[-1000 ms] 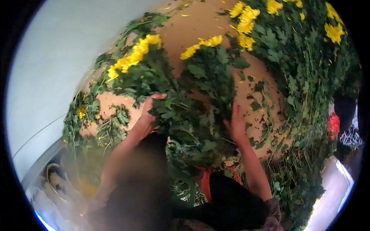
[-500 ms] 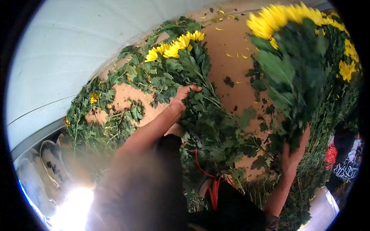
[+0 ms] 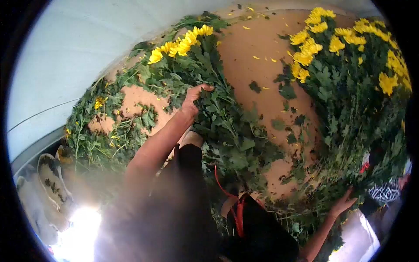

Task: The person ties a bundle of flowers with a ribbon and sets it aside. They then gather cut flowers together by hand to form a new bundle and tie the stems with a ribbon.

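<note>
My left hand [image 3: 195, 99] is closed around the stems of a bunch of yellow chrysanthemums [image 3: 181, 46], whose leafy stalks run down toward my lap. Dark green leaves hide part of its fingers. At lower right, my right hand [image 3: 342, 204] has its fingers apart and holds nothing that I can see. It is beside the stem ends of a large pile of yellow chrysanthemums [image 3: 345, 83]. These lie with their blooms toward the far edge and their stems toward me.
Loose leaves and petals litter the brown surface [image 3: 251, 56]. Stripped greenery [image 3: 109, 144] lies at left along a pale wall [image 3: 96, 39]. Red ties [image 3: 238, 214] hang near my lap. White sack-like items [image 3: 52, 183] stand at lower left; a black-and-white patterned cloth [image 3: 384, 192] is at far right.
My right hand has let go of an upright bunch of chrysanthemums, now down among the right-hand pile, and moved lower right. My left hand keeps its bunch; the view has shifted slightly.
</note>
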Demonstrator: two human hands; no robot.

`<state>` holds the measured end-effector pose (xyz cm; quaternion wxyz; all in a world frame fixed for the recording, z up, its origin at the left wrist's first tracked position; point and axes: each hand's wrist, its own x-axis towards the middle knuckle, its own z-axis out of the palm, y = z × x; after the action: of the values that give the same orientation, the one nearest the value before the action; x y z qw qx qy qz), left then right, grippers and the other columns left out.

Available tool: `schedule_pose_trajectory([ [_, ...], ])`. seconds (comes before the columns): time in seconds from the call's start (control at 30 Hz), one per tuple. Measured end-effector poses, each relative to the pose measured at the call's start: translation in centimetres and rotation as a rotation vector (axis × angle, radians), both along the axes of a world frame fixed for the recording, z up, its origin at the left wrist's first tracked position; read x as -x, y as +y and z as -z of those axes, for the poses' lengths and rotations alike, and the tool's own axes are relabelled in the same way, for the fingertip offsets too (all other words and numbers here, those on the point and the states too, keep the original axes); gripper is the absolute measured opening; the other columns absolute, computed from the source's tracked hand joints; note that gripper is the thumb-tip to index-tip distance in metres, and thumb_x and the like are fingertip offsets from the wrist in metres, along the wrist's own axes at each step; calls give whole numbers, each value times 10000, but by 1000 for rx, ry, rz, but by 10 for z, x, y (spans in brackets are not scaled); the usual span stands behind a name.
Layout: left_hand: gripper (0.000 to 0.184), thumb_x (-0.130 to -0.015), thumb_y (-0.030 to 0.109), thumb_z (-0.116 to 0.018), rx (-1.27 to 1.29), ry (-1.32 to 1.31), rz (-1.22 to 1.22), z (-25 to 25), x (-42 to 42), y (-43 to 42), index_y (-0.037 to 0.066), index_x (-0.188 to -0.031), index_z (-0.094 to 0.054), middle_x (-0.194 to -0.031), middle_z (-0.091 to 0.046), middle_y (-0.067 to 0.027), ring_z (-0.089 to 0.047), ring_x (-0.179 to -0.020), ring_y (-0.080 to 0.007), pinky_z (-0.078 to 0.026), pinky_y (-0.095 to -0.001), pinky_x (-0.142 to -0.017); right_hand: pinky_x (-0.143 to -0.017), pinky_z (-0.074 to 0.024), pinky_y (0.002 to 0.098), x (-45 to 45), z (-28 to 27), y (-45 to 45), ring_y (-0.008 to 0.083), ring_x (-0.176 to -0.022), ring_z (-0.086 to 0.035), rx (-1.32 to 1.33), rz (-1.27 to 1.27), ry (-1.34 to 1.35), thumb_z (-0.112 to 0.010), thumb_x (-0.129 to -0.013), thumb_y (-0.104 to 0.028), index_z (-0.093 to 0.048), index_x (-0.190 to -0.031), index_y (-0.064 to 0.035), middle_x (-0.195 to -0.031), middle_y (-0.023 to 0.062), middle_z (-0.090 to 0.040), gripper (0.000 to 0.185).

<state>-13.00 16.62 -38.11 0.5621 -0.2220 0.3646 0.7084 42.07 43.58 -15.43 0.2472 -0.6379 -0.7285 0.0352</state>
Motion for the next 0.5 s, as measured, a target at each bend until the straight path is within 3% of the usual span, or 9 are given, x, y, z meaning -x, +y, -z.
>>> schedule_pose_trajectory([
  [0.03, 178, -703, 72, -655, 9, 54, 12, 8, -2, 7, -37, -844, -642, -792, -657, -105, -658, -684, -221, -574, -354, -674, -1008, -345, 371, 19, -9, -13, 247, -1128, -491, 43, 18, -10, -569, -919, -212, -460, -1267, 85, -1299, 185, -492, 470],
  [0.07, 203, -688, 70, -677, 51, 58, 26, 1, -9, 18, -43, -855, -646, -786, -656, -104, -654, -676, -212, -566, -347, -645, -970, -376, 346, 66, -12, -37, 220, -1103, -497, 122, -6, 197, -592, -904, -190, -490, -1234, 90, -1262, 162, -521, 445],
  [0.13, 212, -678, 67, -689, 69, 123, 79, -12, -23, 34, -40, -857, -649, -783, -654, -100, -650, -671, -204, -558, -337, -628, -936, -398, 335, 116, -3, -69, 192, -1090, -493, 231, -153, 147, -604, -887, -149, -508, -1219, 77, -1245, 142, -528, 413],
  [0.2, 274, -647, 80, -726, 126, 208, 129, -16, -30, 43, -44, -880, -655, -780, -653, -92, -640, -654, -195, -530, -339, -585, -925, -403, 338, 145, 37, -95, 189, -1092, -482, 382, -464, 201, -588, -859, -76, -440, -1299, 48, -1276, 133, -504, 480],
  [0.23, 274, -647, 80, -726, 118, 221, 125, -18, -29, 48, -44, -880, -655, -780, -653, -92, -640, -654, -195, -530, -339, -585, -959, -389, 377, 196, 35, -113, 257, -1154, -469, 316, -622, -69, -591, -785, -5, -322, -1370, 21, -1340, 161, -444, 645],
  [0.27, 233, -699, 112, -705, 219, 283, 210, -22, -29, 49, -10, -891, -660, -771, -646, -69, -631, -667, -176, -525, -337, -594, -993, -376, 415, 248, 34, -131, 326, -1217, -456, 206, -779, -310, -593, -711, 65, -203, -1442, -6, -1403, 189, -384, 832],
  [0.3, 195, -751, 144, -683, 320, 344, 300, -25, -32, 47, 23, -902, -665, -762, -640, -47, -623, -680, -157, -520, -334, -604, -1016, -363, 449, 267, 68, -138, 405, -1249, -412, 384, -846, -219, -619, -680, 72, -186, -1446, -18, -1439, 227, -306, 885],
  [0.37, 218, -754, 142, -669, 389, 524, 499, -25, -34, 38, 40, -946, -651, -831, -632, -67, -613, -745, -190, -507, -338, -659, -938, -431, 451, 309, 115, -158, 433, -1183, -446, 631, -904, -355, -633, -680, 62, -211, -1433, -19, -1397, 230, -324, 867],
  [0.5, 282, -761, 136, -641, 427, 1204, 1153, -24, -35, 13, 73, -1034, -623, -968, -616, -106, -595, -874, -258, -483, -347, -770, -832, -480, 444, 328, 130, -173, 439, -1096, -485, 602, -885, -315, -651, -666, 53, -246, -1413, -25, -1312, 223, -369, 854],
])
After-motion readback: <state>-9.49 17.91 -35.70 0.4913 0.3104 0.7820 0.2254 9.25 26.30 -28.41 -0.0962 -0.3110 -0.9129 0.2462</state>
